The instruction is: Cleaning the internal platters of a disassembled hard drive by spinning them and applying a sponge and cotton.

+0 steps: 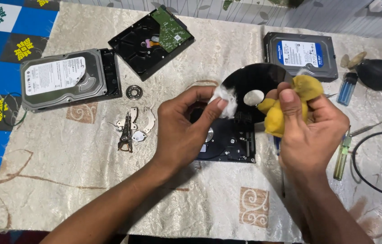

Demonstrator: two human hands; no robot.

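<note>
- Head view: left hand (pixel 186 131) pinches a white cotton wad (pixel 225 100) against the dark hard-drive platter (pixel 256 81), centre frame; right hand (pixel 310 131) grips the platter's edge through a yellow cloth (pixel 285 108).
- Best wiped lightly, fingers (pixel 220 105) off the bare surface.
- Labels: a white rectangle on the silver drive (pixel 64 79), upper left; blue-and-white on the black drive (pixel 301 54), upper right.

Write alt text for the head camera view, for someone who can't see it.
Two bare hands hold a shiny dark round disk platter: the left hand presses white cotton on it, the right hand grips it with a yellow cloth. Below lies an opened black hard drive on a beige patterned tablecloth.
</note>
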